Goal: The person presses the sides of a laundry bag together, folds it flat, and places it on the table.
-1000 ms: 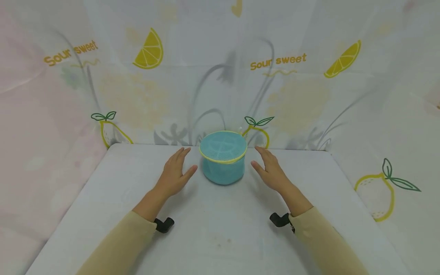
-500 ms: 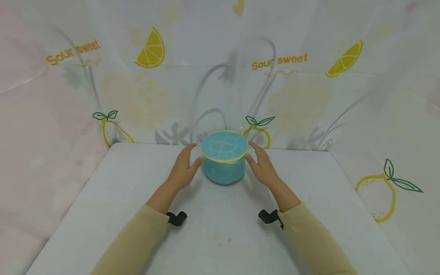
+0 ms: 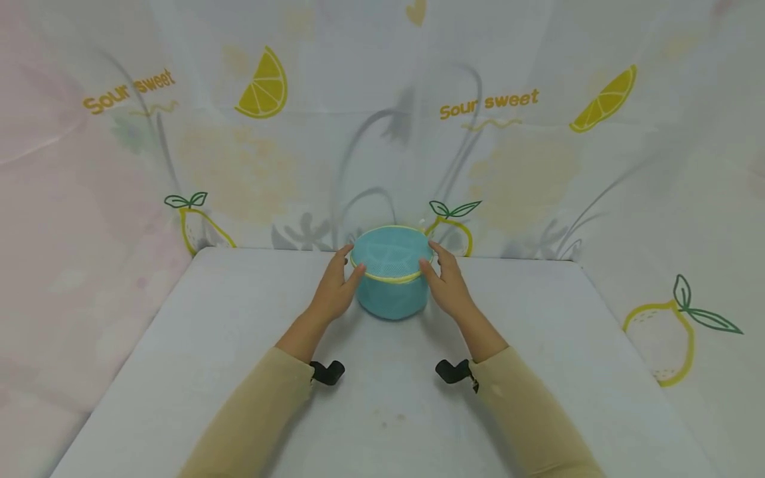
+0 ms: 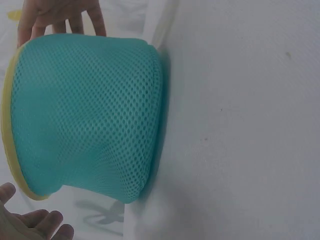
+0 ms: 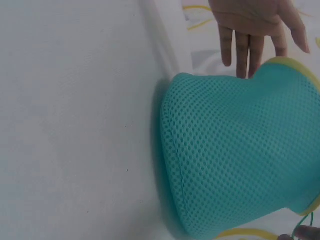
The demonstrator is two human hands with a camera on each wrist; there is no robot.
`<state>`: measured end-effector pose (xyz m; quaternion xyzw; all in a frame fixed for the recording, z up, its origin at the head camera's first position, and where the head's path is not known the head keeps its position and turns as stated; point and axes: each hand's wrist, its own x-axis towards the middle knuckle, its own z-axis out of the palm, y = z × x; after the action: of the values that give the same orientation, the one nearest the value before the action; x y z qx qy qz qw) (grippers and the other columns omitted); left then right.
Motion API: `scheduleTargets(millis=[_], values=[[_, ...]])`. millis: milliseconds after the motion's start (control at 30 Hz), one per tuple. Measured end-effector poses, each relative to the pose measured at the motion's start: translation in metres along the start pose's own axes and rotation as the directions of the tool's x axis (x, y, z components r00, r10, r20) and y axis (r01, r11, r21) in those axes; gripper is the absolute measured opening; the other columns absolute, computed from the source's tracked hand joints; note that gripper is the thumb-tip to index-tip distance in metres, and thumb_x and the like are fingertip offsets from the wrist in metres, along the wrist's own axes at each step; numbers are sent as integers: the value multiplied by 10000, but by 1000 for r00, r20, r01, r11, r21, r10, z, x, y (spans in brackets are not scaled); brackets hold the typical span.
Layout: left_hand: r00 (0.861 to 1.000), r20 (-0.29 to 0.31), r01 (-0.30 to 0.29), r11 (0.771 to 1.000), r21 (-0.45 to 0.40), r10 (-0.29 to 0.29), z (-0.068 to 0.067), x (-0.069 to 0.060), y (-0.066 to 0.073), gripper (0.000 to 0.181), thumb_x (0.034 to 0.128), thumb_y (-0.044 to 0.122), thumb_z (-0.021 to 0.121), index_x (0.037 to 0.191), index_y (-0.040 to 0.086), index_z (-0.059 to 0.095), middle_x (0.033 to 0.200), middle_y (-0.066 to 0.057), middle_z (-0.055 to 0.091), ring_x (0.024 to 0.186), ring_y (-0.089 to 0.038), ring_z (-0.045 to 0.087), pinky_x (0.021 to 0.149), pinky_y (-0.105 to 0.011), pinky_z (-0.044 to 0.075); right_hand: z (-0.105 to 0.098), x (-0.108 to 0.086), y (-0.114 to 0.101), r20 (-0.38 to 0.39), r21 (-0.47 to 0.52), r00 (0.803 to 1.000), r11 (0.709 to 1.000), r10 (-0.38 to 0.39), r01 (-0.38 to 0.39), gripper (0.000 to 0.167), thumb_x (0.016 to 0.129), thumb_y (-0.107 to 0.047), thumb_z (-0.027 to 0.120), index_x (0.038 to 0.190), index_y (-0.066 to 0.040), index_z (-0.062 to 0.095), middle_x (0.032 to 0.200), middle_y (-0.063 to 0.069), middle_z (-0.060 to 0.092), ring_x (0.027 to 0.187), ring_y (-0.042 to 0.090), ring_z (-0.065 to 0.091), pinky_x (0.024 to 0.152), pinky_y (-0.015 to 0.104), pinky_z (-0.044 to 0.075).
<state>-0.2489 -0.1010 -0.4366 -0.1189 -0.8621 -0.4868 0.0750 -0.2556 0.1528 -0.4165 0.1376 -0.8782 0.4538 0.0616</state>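
Basket of turquoise mesh (image 3: 392, 297), yellow-rimmed, stands upright at twelve o'clock on the white table (image 3: 526, 318), with the left hand (image 3: 337, 285) at its nine o'clock and the right hand (image 3: 449, 284) at its three, both spread wide, though whether they touch it is hard to tell.

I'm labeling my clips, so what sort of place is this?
Probably a makeshift filming booth: lemon-print cloth behind and beside a white table, which holds a blue mesh basket.
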Motion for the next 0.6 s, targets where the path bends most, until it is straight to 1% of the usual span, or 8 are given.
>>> scheduleTargets(millis=[200,367,467,600], values=[[1000,11,28,997,-74,-27,6,5,5,685,1066,457,420,1584,72,190,1632,-164,220,1455,-358,301,1153,-541,297,4,5,-1,3,33,1000,999,31,-31,626,1078,-422,405,1580,-83,245,1612,209,229,1444,405,297,1147,558,300],[999,3,41,994,-103,-41,9,9,6,692,1065,458,420,1581,59,189,1630,-168,217,1457,-341,299,1161,-503,303,9,9,-4,0,50,999,998,46,-46,619,1075,-430,409,1576,-97,262,1605,206,241,1457,379,285,1154,554,291],[998,-5,56,990,-130,-57,10,10,5,695,1064,455,423,1581,55,187,1623,-168,227,1441,-343,322,1154,-499,318,11,10,-5,0,50,998,997,65,-65,636,1071,-455,403,1581,-106,250,1600,214,244,1447,387,298,1148,570,290],[997,-4,77,983,-164,-79,11,13,3,703,1063,465,414,1583,55,178,1617,-175,234,1439,-354,321,1146,-516,324,12,12,-5,0,73,995,992,101,-100,649,1063,-472,409,1586,-125,242,1594,216,254,1426,407,320,1131,590,303]])
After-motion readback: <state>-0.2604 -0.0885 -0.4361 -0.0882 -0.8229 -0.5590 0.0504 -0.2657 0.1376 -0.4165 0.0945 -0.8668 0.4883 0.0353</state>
